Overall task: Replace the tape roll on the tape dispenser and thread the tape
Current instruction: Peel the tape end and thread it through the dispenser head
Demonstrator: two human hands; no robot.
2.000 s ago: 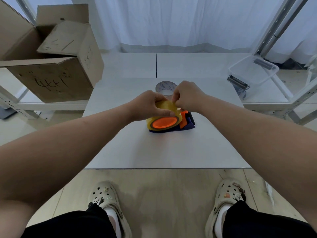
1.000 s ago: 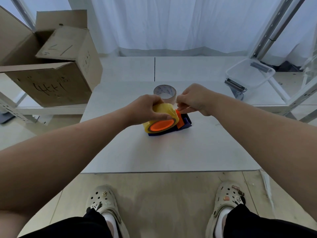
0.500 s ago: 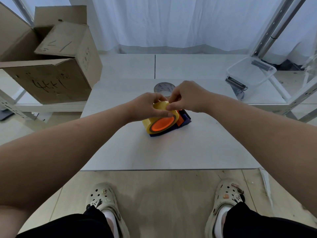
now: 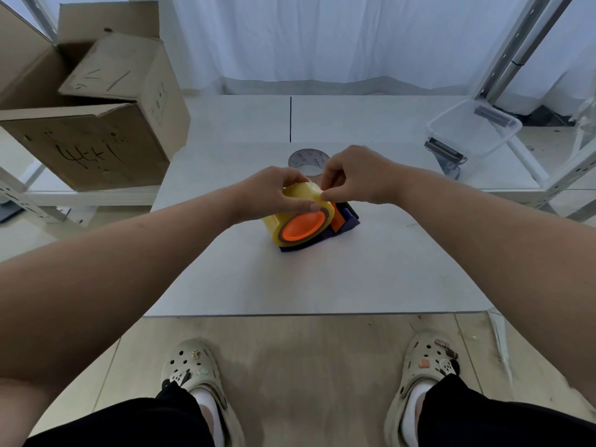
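A yellowish tape roll [image 4: 280, 225] sits on the orange hub [image 4: 302, 224] of a dark blue tape dispenser [image 4: 345, 224] lying on the white table [image 4: 316, 279]. My left hand [image 4: 274, 195] grips the top of the roll, thumb against its front rim. My right hand [image 4: 358, 175] pinches at the tape surface on top of the roll with thumb and forefinger. Whether a loose tape end is lifted I cannot tell. An empty grey tape core [image 4: 306, 158] lies flat just behind both hands.
Open cardboard boxes [image 4: 96, 117] sit on a shelf at the left. At the back right is a clear plastic bin [image 4: 474, 130] with a metal part beside it. Metal rack posts [image 4: 516, 50] rise on the right. My feet stand below the table's front edge.
My right hand pulled away to the right a second ago, then returned to the top of the roll. The left hand kept its hold on the roll.
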